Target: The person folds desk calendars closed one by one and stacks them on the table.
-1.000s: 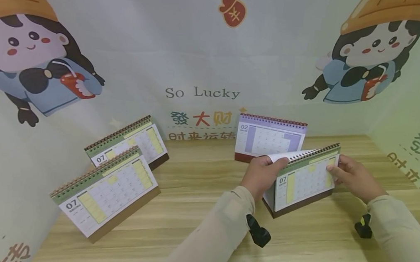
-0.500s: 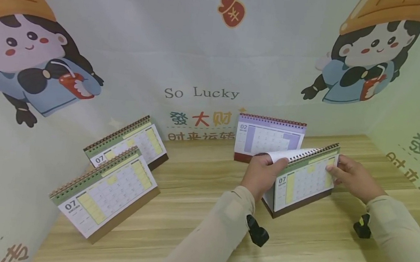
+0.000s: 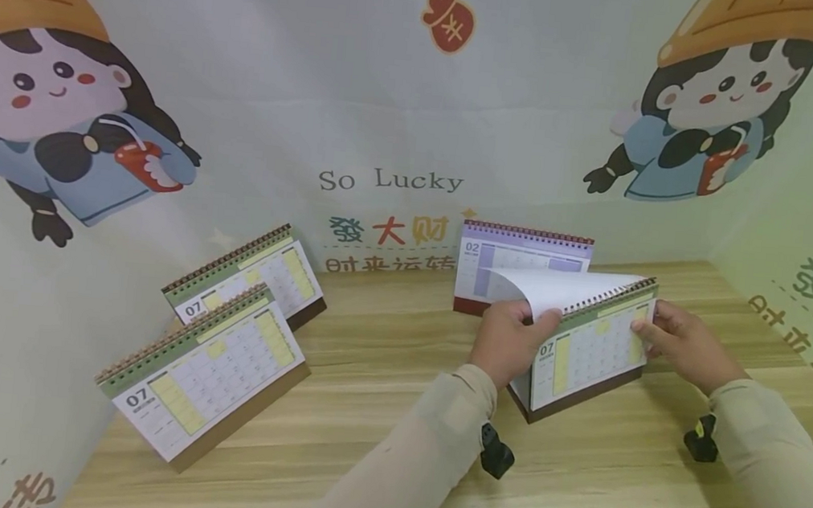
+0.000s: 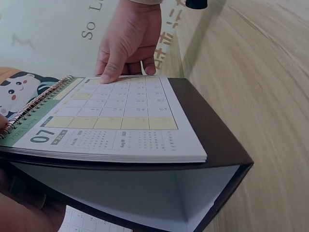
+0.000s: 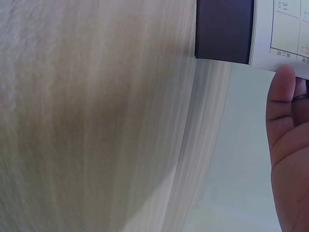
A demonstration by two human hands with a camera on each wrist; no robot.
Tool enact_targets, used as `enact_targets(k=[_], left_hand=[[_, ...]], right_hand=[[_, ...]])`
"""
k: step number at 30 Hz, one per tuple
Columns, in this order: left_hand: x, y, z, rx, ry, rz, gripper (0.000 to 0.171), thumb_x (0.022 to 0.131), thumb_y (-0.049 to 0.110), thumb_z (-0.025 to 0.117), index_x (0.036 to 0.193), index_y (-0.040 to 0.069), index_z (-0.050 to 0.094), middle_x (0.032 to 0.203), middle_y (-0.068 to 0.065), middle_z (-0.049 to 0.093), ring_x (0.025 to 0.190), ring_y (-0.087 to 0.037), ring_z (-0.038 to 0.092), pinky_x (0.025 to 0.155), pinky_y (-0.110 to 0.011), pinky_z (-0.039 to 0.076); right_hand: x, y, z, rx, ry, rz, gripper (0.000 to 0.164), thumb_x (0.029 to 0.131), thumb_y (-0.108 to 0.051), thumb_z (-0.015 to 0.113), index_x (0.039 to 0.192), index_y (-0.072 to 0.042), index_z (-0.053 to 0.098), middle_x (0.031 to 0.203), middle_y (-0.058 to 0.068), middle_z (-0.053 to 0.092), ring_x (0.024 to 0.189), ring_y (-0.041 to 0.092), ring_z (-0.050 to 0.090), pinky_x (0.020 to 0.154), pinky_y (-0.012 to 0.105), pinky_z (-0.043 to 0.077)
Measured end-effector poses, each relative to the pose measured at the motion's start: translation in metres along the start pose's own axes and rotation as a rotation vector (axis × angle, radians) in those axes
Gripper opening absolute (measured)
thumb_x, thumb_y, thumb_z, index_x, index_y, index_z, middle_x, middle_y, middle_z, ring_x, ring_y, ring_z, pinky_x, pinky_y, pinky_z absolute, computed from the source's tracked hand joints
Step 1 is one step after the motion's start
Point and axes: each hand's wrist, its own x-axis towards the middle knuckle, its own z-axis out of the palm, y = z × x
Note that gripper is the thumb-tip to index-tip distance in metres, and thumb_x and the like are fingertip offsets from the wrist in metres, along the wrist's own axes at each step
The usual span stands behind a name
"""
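Pinching calendar [image 3: 597, 355]: left fingers [image 3: 515, 310] curled, right fingers [image 3: 673, 314] nearly closed.

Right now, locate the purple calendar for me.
In the head view, the purple calendar stands right of centre at the back of the table, partly hidden by the raised page of the green-topped calendar.

- Upright purple-and-white spiral-bound desk calendar [image 3: 522, 255]
- Green-topped white calendar with tan base [image 3: 210, 382]
- Dark-based green-topped calendar [image 3: 282, 267], partly behind it
- Pale wood-grained counter [image 3: 376, 348]
- White cartoon-printed backdrop [image 3: 308, 52]
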Motion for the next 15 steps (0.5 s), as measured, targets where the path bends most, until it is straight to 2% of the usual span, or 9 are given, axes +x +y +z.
enact_targets(k=[4,8,15], left_hand=[[-0.0007,-0.0015,-0.0004,0.041,0.007,0.053,0.022,0.094,0.025,0.069,0.09,0.006,0.077,0.073,0.005,0.071,0.063,-0.006,0.063,0.056,-0.021,0.05],[-0.0004,-0.0045,-0.0007,0.083,0.009,0.142,0.022,0.095,0.022,0.069,0.088,0.003,0.077,0.072,0.004,0.071,0.06,-0.004,0.061,0.053,-0.02,0.05],[0.0007,-0.0079,-0.0013,0.17,0.007,0.267,0.02,0.095,0.02,0.069,0.09,0.002,0.078,0.079,-0.002,0.074,0.058,0.001,0.061,0.05,-0.019,0.051]], right_hand=[[-0.0008,0.0,0.0004,-0.008,0.008,0.001,0.04,0.106,-0.025,0.05,0.132,0.006,0.05,0.104,0.02,0.068,0.083,0.007,0.063,0.069,0.033,0.056],[-0.0006,0.0008,0.001,-0.001,0.003,-0.004,0.04,0.106,-0.023,0.05,0.132,0.007,0.05,0.105,0.02,0.068,0.083,0.006,0.063,0.068,0.033,0.056],[0.0006,0.0025,0.0009,0.004,0.004,0.002,0.039,0.106,-0.02,0.05,0.133,0.008,0.05,0.107,0.023,0.067,0.083,0.005,0.063,0.068,0.033,0.055]])
